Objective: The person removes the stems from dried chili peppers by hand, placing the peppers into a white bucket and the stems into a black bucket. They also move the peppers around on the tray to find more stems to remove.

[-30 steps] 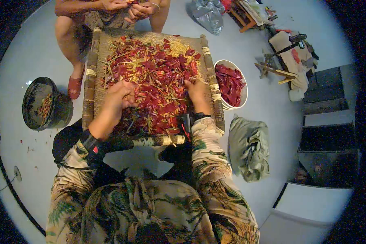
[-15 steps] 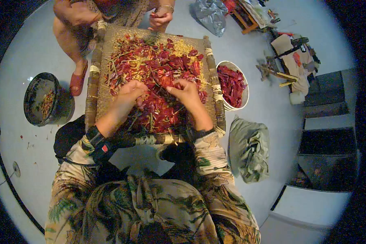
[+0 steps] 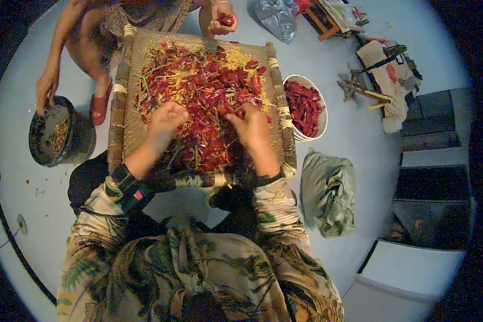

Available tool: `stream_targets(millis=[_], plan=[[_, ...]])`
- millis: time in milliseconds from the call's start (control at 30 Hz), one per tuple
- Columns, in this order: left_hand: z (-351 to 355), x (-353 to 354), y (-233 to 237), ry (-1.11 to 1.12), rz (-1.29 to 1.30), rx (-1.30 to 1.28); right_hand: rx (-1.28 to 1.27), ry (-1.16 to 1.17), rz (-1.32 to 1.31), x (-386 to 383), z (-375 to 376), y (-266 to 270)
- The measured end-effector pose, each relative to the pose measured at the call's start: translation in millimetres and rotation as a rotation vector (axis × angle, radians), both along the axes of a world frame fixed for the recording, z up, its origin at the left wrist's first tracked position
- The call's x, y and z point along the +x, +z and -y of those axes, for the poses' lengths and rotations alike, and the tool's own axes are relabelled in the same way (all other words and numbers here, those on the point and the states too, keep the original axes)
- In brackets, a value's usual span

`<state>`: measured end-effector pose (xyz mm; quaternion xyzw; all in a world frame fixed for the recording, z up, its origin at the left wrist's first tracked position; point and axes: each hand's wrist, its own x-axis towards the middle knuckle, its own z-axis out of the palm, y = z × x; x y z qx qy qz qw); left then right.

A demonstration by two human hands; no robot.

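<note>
Dried red chilli peppers (image 3: 209, 96), many split open, lie heaped with yellow seeds (image 3: 241, 58) and stem bits on a woven tray (image 3: 124, 146) with a tied wooden frame. My left hand (image 3: 163, 124) is closed over the left part of the heap, fingertips together; whatever it pinches is too small to name. Over the right part, my right hand (image 3: 252, 129) is closed, thumb and finger pinching a piece of red chilli (image 3: 224, 109). A few centimetres of heap show between the two hands.
Opposite, a person's hand (image 3: 224, 20) holds red chillies; their other hand (image 3: 47, 88) reaches over a black bucket (image 3: 80, 145) with scraps. A white bucket (image 3: 324, 121) of red chillies stands right of the tray, a grey-green sack (image 3: 327, 193) nearer me.
My hands have drawn slightly apart, the left one a little leftward. The other person's one hand has swung out to the black bucket; their other hand now shows chillies in its palm.
</note>
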<state>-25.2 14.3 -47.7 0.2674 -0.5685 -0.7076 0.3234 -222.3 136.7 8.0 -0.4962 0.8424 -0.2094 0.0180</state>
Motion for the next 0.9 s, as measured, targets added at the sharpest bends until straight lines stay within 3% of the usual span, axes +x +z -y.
stream_targets(millis=[167,267,333,500,600,633,733,833,900], plan=[[-3,4,9,-0.021,0.050,0.014,-0.105,-0.143,0.079,-50,-4,2],[-2,-1,-2,0.055,-0.049,-0.126,-0.106,-0.268,0.067,-91,-12,15],[-1,1,0,0.022,0.015,-0.025,-0.138,-0.340,0.078,-124,-24,21],[-5,1,8,-0.001,0.034,0.048,-0.140,-0.557,-0.165,-177,-51,46],[-6,2,9,-0.003,0.077,0.014,-0.338,-0.619,-0.240,-219,-66,25],[-6,2,8,-0.005,0.081,0.014,-0.419,-0.575,-0.243,-229,-71,19],[-4,4,7,-0.023,0.120,0.005,-0.333,-0.620,-0.258,-244,-80,13],[-3,8,11,-0.053,0.194,0.022,-0.440,-0.394,0.207,-233,-71,-2],[-6,6,16,-0.042,0.208,0.078,-0.225,-0.222,0.285,-214,-58,-13]])
